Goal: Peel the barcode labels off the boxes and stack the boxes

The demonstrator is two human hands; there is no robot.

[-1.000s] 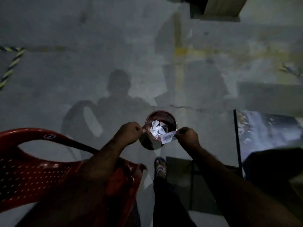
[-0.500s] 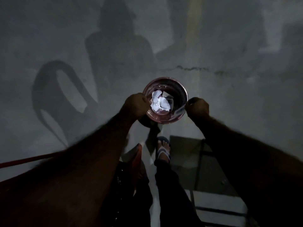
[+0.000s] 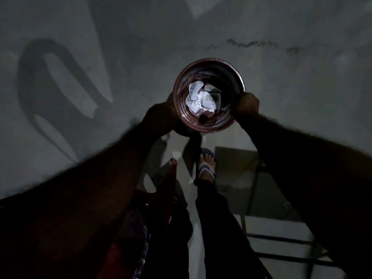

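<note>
Your left hand point(image 3: 159, 115) holds the cup point(image 3: 233, 77) by its side. Right hand point(image 3: 246, 103) curls at the right rim; cannot tell what its grip holds. Labels point(image 3: 203, 97) inside look light, limp, sticky; pinch a corner.

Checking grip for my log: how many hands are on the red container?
2. The left hand grips the left side of the red container; the right hand sits curled at its right rim.

Fingers of the left hand point(image 3: 159, 115) are hidden behind the cup point(image 3: 231, 81).
</note>
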